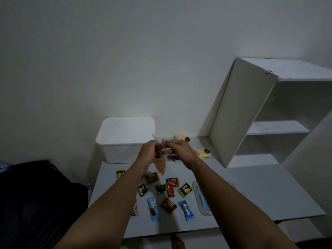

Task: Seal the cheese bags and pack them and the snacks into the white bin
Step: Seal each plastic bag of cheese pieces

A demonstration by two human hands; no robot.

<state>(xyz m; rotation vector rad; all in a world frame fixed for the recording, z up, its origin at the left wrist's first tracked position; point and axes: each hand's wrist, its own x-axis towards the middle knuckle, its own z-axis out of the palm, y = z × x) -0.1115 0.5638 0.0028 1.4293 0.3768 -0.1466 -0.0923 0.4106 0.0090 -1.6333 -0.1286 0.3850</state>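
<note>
My left hand (pixel 148 152) and my right hand (pixel 179 150) both pinch the top edge of a clear bag of orange cheese (pixel 160 166), held up in front of the white bin (pixel 124 139). The bag hangs down between my hands, blurred. Two more bags of pale yellow cheese lie on the board right of the bin, one (pixel 181 137) near the wall and one (pixel 203 153) closer to me. Several wrapped snacks lie on the board below my hands, among them a blue Kalpa bar (pixel 186 210), a red bar (pixel 170 189) and a green Nextar pack (pixel 185 189).
A white shelf unit (pixel 269 112) stands tilted at the right on the grey board (pixel 251 191). A clear lid or tray (pixel 202 201) lies right of the snacks. A dark bag (pixel 36 194) sits on the floor at the left.
</note>
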